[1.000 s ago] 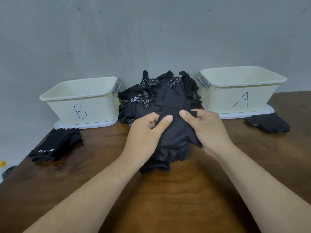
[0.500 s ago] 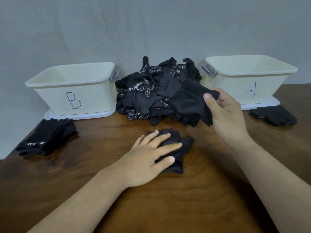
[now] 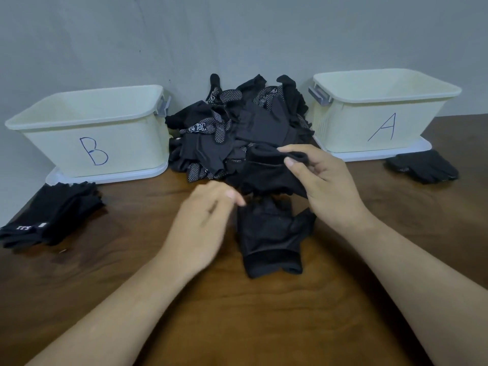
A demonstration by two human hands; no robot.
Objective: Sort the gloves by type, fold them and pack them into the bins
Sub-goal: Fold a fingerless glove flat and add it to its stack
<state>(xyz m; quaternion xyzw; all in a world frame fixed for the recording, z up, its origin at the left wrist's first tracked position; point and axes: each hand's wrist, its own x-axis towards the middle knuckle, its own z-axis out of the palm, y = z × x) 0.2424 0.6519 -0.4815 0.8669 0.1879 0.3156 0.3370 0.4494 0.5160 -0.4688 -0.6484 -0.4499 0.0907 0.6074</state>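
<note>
Glove [image 3: 272, 233]: it lies flat in the middle of the table [image 3: 264, 326], cuff toward the near edge, not yet folded.
Change: half a second ago our left hand [image 3: 206, 223] pressed flat on it. Now the hand is off it and just to its left, and the glove lies uncovered.
Left hand: blurred, fingers loosely stretched, holding nothing.
Right hand [image 3: 324, 186]: it pinches the cuff of a second glove [image 3: 266, 167] between thumb and fingers, now lower, just behind the first.
Meaning: we judge we are pairing the two before folding.
Pile [image 3: 237, 128]: plain and dotted gloves heaped at the back edge between the bins.
Bins: bin B [image 3: 87, 143] back left, bin A [image 3: 380, 122] back right; we cannot see their floors.
Stacks: left stack [image 3: 52, 212] at the left edge before B, right stack [image 3: 422, 166] beside A.
In the way: the held glove touches the pile and may drag others along.
</note>
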